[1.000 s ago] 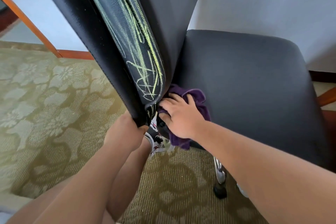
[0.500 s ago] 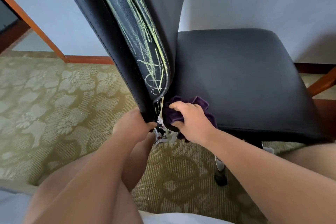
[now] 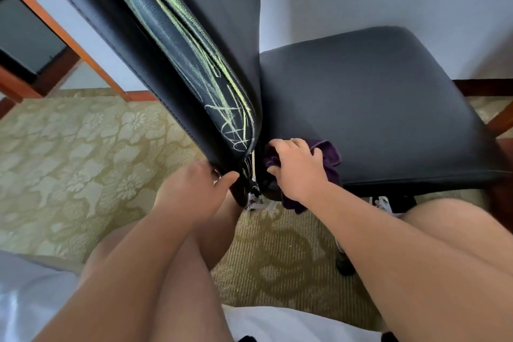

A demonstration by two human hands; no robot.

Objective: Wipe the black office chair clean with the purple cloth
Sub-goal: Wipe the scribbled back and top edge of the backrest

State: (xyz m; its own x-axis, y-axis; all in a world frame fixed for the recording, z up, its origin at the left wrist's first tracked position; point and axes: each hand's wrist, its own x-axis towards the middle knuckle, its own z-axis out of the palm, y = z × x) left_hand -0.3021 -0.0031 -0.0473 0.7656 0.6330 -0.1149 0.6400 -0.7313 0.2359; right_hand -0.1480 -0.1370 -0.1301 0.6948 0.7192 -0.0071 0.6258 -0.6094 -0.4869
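Head view: the right hand (image 3: 298, 172), clutching the purple cloth (image 3: 330, 158), now sits higher on the black office chair (image 3: 374, 108) seat corner, while the left hand (image 3: 191, 191) still grips the backrest (image 3: 172, 44).

Grips edge of chair backrest (image 3: 177, 69) with left hand (image 3: 191, 191); clutches purple cloth (image 3: 331, 158) in right hand (image 3: 298, 172), both forearms reaching forward.

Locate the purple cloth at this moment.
Head view, just right of centre: the purple cloth is bunched under the right hand at the seat corner nearest the camera, beside the lower end of the chalk-scribbled backrest.
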